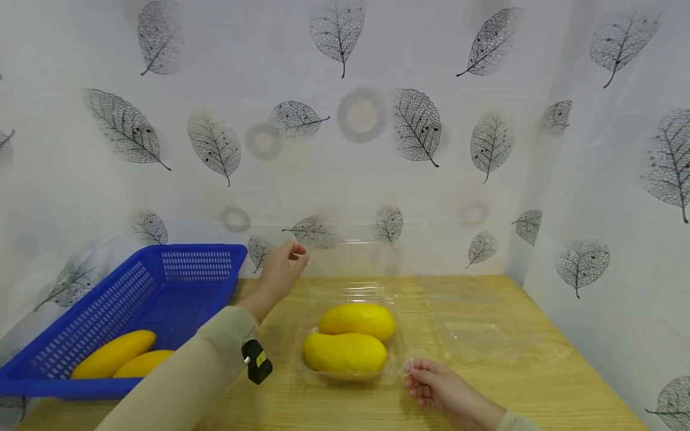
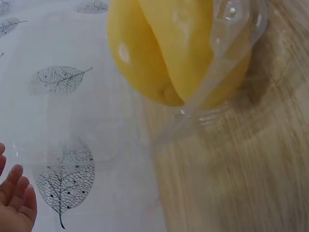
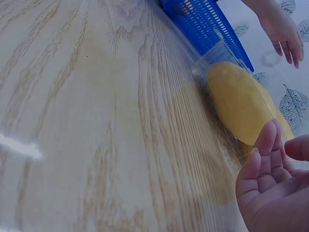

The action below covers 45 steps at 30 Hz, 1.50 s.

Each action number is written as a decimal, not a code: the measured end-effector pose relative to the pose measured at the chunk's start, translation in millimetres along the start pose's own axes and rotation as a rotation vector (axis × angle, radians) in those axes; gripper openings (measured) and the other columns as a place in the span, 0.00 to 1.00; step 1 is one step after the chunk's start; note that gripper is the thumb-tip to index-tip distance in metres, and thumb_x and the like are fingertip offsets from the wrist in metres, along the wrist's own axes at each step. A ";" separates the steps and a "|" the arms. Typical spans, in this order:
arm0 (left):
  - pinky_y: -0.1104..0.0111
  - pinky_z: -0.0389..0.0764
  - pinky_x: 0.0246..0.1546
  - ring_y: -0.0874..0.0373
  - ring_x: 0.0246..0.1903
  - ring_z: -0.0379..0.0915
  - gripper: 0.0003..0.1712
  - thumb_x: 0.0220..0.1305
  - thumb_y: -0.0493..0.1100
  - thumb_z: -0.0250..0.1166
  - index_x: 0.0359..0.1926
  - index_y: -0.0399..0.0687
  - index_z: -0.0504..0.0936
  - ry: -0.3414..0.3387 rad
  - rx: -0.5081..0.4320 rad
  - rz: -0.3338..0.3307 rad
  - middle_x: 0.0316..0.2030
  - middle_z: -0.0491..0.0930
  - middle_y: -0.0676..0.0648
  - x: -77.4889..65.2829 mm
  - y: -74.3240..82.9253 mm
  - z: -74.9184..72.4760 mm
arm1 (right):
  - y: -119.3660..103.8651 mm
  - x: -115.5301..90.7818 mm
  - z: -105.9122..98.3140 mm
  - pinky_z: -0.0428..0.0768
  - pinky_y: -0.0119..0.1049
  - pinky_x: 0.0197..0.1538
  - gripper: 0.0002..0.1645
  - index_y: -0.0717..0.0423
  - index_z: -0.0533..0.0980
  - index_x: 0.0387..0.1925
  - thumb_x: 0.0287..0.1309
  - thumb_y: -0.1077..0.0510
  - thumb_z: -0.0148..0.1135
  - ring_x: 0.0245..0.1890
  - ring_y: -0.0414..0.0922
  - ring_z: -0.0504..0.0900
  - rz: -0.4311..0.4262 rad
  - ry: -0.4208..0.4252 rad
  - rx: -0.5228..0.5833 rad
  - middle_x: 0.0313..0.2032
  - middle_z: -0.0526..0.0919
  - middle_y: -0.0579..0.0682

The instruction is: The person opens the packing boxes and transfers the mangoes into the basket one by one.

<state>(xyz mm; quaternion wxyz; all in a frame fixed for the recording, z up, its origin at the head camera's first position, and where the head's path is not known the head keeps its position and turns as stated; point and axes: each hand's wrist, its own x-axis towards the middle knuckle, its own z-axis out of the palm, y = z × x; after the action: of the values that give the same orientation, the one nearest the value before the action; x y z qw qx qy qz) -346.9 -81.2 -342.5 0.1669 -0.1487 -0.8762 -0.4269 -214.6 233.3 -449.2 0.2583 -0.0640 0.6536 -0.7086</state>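
pale wood-grained tabletop [image 1: 302, 413] is filling the foreground. nearest, the right hand [image 1: 439, 386] is resting just beside the near right corner of a clear, thin plastic box [image 1: 350, 377]; its fingers are curling toward the thumb, but i am not able to tell whether they are pinching the rim. a small black device [image 1: 257, 362] is sitting at the left wrist.

the box is standing mid-table, holding two smooth yellow oblong fruits, a near one [image 1: 345, 353] and a far one [image 1: 358, 320], lying side by side and touching. judging handling: the fruits are probably being weighty, firm, slightly slippery and easily bruised, so i am favouring a broad grip round the middle. the box is likely being light, springy and easily creased; i am preferring its rims and corners.

edges: a deep blue plastic basket [image 1: 59, 387] is bounding the left, with more yellow fruit [image 1: 115, 353] lying at its near end. wood is showing on both sides of the box; another clear plastic piece [image 1: 480, 332] is lying to the right, hard to see.

farther, the left hand [image 1: 280, 269] is hovering beside the raised clear lid [image 1: 353, 260], fingers loosely bent, visibly gripping nothing. a white leaf-printed sheet [image 1: 302, 179] is hanging behind, limiting backward room.
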 end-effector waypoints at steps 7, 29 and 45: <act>0.53 0.72 0.50 0.44 0.50 0.69 0.18 0.66 0.43 0.56 0.53 0.36 0.74 -0.125 -0.002 -0.082 0.52 0.74 0.37 -0.6 -25.1 11.1 | -1.0 -1.2 -0.4 0.72 0.30 0.37 0.15 0.62 0.68 0.48 0.68 0.54 0.46 0.33 0.38 0.74 -0.008 -0.005 -0.004 0.35 0.76 0.47; 0.55 0.77 0.45 0.40 0.44 0.76 0.24 0.61 0.35 0.59 0.55 0.22 0.69 -0.286 0.017 -0.064 0.54 0.71 0.29 -27.2 -66.1 35.3 | 1.9 -2.2 -0.7 0.72 0.30 0.37 0.15 0.61 0.68 0.48 0.69 0.55 0.45 0.33 0.37 0.74 -0.029 -0.005 0.000 0.35 0.76 0.46; 0.50 0.68 0.55 0.37 0.53 0.69 0.24 0.64 0.39 0.58 0.57 0.28 0.70 -0.319 0.099 -0.057 0.56 0.69 0.30 -29.6 -65.7 37.4 | 2.6 -2.4 0.7 0.72 0.31 0.37 0.14 0.61 0.68 0.48 0.70 0.55 0.43 0.32 0.38 0.74 -0.026 0.006 -0.008 0.34 0.76 0.46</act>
<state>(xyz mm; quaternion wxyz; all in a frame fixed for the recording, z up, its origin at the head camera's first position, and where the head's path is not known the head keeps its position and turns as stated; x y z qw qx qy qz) -352.9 -93.7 -422.6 0.0209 -0.1814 -0.9154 -0.3587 -211.5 233.7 -451.0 0.2468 -0.0715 0.6561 -0.7096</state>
